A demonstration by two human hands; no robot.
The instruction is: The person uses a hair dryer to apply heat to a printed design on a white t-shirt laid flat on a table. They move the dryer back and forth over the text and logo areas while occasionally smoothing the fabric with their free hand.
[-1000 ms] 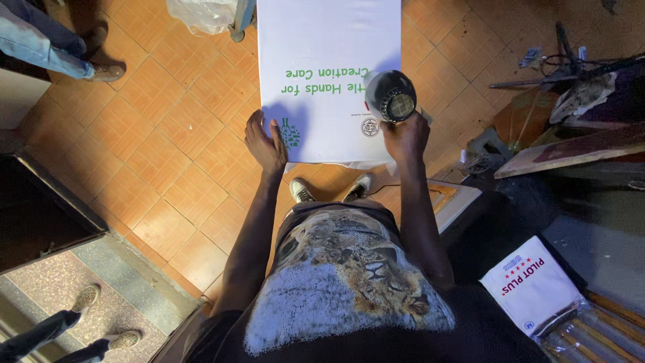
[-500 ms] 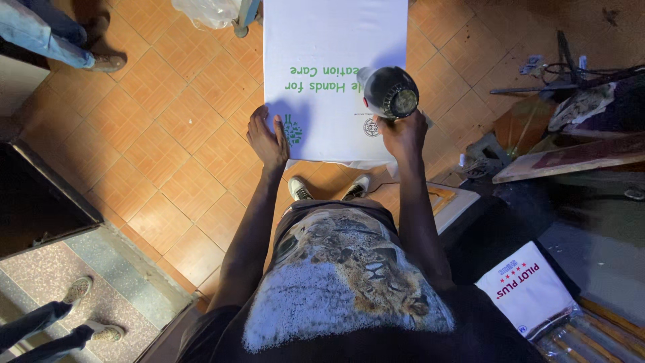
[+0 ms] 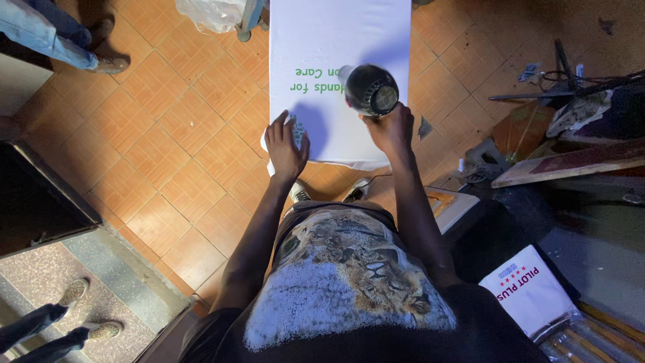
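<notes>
1. Pressing flat on the near left corner of the white printed sheet point(image 3: 339, 40), the left hand point(image 3: 285, 144) lies open with fingers spread, palm down on the fabric
2. The right hand point(image 3: 390, 128) is clenched around the handle of a dark round-barrelled blower point(image 3: 371, 89), whose wide mouth sits over the sheet's right half, just beside the green lettering
3. The sheet lies stretched on a narrow board that runs away from the person, above an orange tiled floor point(image 3: 154, 134)
4. Another person's jeans and shoe point(image 3: 107, 64) show at the upper left; a second pair of shoes point(image 3: 87, 310) stands at the lower left
5. A white packet point(image 3: 531, 292) with red and blue print lies at the lower right, near cluttered wooden boards point(image 3: 571, 165)
</notes>
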